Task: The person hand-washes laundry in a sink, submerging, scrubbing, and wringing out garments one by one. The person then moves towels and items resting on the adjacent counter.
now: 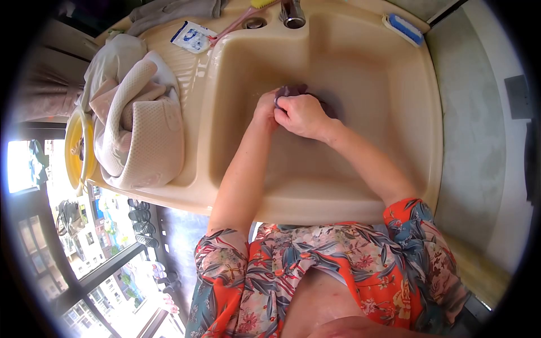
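Observation:
Both my hands meet over the sink basin, gripping a wet-looking dark purple cloth. My left hand is closed around its left side, with its fingers mostly hidden behind the cloth and the other hand. Fingers curled, my right hand clasps the cloth from the right and touches the left hand. Part of the cloth hangs under the right wrist, toward cloudy water in the basin. What kind of cloth or garment it is, I cannot tell.
On the left ledge sits a pale mesh laundry bag stuffed with fabric, beside a yellow basin. A white-and-blue packet, a pink-handled brush and a faucet are at the back. A blue scrub brush lies in the far right corner.

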The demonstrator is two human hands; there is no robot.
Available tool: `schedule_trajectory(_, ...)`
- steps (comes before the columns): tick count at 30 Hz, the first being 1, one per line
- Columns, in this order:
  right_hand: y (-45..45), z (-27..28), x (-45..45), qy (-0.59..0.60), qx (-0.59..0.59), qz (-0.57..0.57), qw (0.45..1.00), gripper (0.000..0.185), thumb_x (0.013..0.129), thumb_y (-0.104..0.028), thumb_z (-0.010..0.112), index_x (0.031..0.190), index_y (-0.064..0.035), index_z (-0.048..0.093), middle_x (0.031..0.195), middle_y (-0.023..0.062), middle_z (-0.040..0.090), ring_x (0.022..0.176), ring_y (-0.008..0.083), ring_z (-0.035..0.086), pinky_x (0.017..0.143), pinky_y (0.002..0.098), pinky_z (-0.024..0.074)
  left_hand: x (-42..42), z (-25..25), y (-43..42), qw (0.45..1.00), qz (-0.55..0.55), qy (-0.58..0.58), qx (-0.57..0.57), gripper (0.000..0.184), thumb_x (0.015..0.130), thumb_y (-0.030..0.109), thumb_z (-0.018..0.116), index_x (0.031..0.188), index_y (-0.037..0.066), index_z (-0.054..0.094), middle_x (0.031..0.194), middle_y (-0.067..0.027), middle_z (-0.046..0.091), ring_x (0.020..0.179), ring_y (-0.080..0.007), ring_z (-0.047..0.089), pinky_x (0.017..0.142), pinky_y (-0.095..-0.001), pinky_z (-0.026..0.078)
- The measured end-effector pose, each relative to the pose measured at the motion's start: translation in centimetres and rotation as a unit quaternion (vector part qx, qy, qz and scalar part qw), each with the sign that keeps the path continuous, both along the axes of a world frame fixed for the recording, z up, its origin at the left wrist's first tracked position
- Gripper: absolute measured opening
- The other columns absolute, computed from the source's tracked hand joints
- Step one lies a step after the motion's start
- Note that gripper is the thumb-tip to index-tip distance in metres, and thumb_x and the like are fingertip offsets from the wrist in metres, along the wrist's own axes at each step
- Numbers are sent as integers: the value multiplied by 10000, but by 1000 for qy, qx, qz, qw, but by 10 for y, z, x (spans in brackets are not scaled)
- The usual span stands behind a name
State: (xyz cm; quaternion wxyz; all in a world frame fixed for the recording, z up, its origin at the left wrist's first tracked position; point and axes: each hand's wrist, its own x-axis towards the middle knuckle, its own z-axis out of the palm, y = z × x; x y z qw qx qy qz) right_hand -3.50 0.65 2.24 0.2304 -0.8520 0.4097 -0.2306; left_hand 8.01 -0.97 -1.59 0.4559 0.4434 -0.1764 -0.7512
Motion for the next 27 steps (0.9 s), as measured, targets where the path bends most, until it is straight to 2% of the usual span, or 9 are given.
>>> schedule_trajectory(7, 33, 21, 4, -50, 7, 16, 999, 183, 767, -165, 564, 751, -5, 477, 716, 167, 557, 614, 329, 534, 553, 408, 431, 15, -7, -18, 995, 80, -10, 56, 271, 836, 175, 501, 1012, -23, 557, 853, -83, 605, 720, -183, 584, 643, -291, 487)
schedule_trajectory(11, 64, 27, 0, -73, -14, 75, 994, 373, 760, -161, 581, 1064, 24, 470, 958, 207, 543, 838, 328, 555, 721, 396, 461, 28, -4, -10, 944, 7, 311, -107, 361, 890, 239, 357, 1148, 19, 482, 1162, -120, 510, 1066, -255, 488, 932, -369, 392)
schedule_trajectory(16, 52, 54, -14, -123, 98, 146, 977, 219, 743, -93, 577, 946, -11, 570, 870, 112, 588, 762, 264, 577, 675, 343, 469, 23, 4, -2, 953, 2, 29, -301, 333, 850, 201, 409, 1154, 83, 483, 1165, -61, 514, 1071, -198, 489, 929, -323, 383)
schedule_trajectory(17, 36, 66, -14, -135, 159, 148, 967, 151, 752, -82, 574, 889, -21, 597, 813, 95, 602, 716, 235, 591, 644, 319, 473, 20, 16, 1, 904, -72, -160, -391, 321, 838, 208, 414, 1123, 85, 492, 1131, -67, 526, 1044, -203, 500, 899, -319, 397)
schedule_trajectory(19, 2, 74, -23, -225, 161, 89, 957, 110, 831, -49, 530, 903, -1, 598, 790, 20, 598, 654, 60, 536, 600, 208, 458, 12, 66, 10, 625, -125, -556, -534, 298, 812, 224, 423, 1062, 87, 511, 1064, -78, 551, 991, -213, 522, 838, -311, 425)
schedule_trajectory(21, -38, 94, -16, -279, 173, 45, 944, 134, 845, -79, 517, 900, 12, 599, 752, 28, 599, 629, 66, 549, 581, 200, 455, 6, 66, 20, 852, -87, -276, -436, 319, 833, 250, 405, 1087, 82, 502, 1092, -87, 540, 1012, -224, 513, 864, -325, 414)
schedule_trajectory(23, -78, 101, 2, -218, 89, 28, 971, 167, 842, -120, 523, 912, 8, 604, 744, 34, 604, 611, 78, 562, 558, 204, 456, 4, 59, 24, 956, -36, 44, -288, 343, 854, 276, 387, 1112, 77, 493, 1120, -95, 528, 1034, -236, 503, 890, -339, 402)
schedule_trajectory(25, -110, 90, 31, -189, 78, 60, 977, 175, 820, -118, 529, 910, 7, 612, 723, 34, 617, 593, 76, 567, 547, 211, 456, 6, 50, 27, 923, 13, 368, -110, 368, 875, 302, 369, 1137, 71, 484, 1148, -104, 517, 1055, -247, 494, 916, -353, 391)
schedule_trajectory(27, -139, 78, 66, -130, 19, 78, 988, 165, 762, -101, 530, 856, -13, 634, 702, 79, 626, 595, 138, 599, 581, 261, 476, 12, 47, 27, 877, -14, 479, -32, 429, 906, 342, 315, 1174, 40, 461, 1172, -138, 502, 1067, -293, 484, 949, -416, 368)
